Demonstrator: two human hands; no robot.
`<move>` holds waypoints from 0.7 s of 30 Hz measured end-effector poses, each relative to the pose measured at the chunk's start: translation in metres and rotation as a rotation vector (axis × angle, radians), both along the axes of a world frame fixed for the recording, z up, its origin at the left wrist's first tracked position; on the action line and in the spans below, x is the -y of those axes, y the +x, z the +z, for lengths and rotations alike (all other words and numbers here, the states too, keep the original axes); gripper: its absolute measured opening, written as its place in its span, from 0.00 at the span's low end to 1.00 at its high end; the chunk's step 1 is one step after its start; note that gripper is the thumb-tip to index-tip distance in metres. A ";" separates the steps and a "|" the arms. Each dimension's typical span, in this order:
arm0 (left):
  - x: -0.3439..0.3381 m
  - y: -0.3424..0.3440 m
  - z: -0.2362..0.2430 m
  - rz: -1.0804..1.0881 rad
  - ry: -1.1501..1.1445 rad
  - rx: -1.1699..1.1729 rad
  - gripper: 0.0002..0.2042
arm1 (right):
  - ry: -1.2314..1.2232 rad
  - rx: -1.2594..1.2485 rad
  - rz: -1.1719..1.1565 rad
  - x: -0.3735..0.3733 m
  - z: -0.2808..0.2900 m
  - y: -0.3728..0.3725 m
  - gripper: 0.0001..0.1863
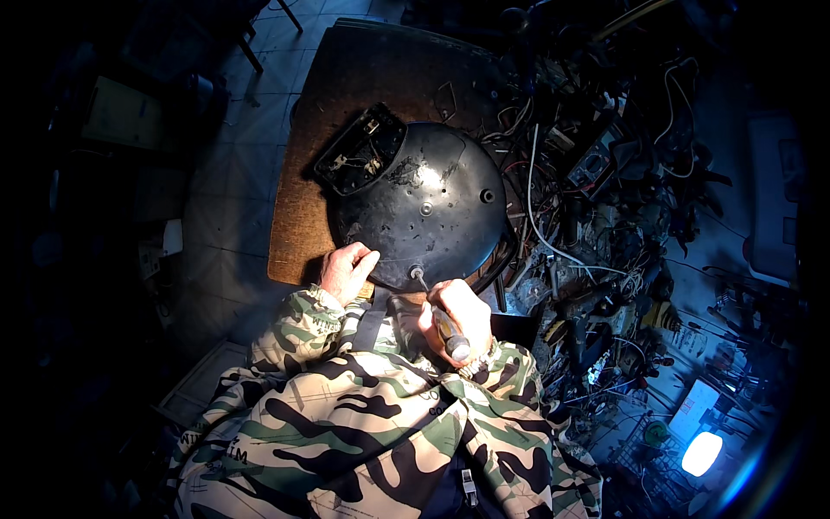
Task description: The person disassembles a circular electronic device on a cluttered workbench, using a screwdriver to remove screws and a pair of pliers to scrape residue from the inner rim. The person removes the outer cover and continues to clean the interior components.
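Note:
A round, glossy black appliance base (389, 229) lies on the brown board with small round feet on its upper face. At its far left a black rectangular housing (341, 164) stands open, with wires and parts inside. My left hand (346, 272) is closed on the near-left rim of the base. In my right hand (462, 307) is a screwdriver (448, 331) with a yellowish-brown handle. Its thin shaft points away from me, and the tip meets the foot (417, 272) at the near edge. Whether a screw sits inside that foot cannot be seen.
The worn brown board (298, 208) carries a bent wire piece (446, 101) at the back. To the right is a dense heap of cables, tools and parts, including a multimeter (594, 163) and a white cable (534, 195). A bright lamp (702, 454) glows at lower right.

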State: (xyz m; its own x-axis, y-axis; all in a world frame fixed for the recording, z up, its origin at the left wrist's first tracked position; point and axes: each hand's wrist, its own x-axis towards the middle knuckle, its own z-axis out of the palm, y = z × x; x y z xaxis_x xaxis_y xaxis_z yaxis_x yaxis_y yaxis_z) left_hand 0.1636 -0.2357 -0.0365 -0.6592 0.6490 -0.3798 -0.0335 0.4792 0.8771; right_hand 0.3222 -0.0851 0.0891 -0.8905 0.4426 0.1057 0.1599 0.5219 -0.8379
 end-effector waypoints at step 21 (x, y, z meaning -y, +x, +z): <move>0.000 0.001 0.000 0.015 0.010 -0.006 0.09 | -0.043 -0.078 0.015 0.000 0.004 0.001 0.07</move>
State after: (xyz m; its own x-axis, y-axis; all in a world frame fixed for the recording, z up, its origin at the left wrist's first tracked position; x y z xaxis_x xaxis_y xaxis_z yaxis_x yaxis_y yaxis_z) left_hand 0.1644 -0.2352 -0.0365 -0.6710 0.6429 -0.3693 -0.0352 0.4699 0.8820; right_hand 0.3233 -0.0850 0.0935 -0.8869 0.4349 0.1559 0.0861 0.4872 -0.8690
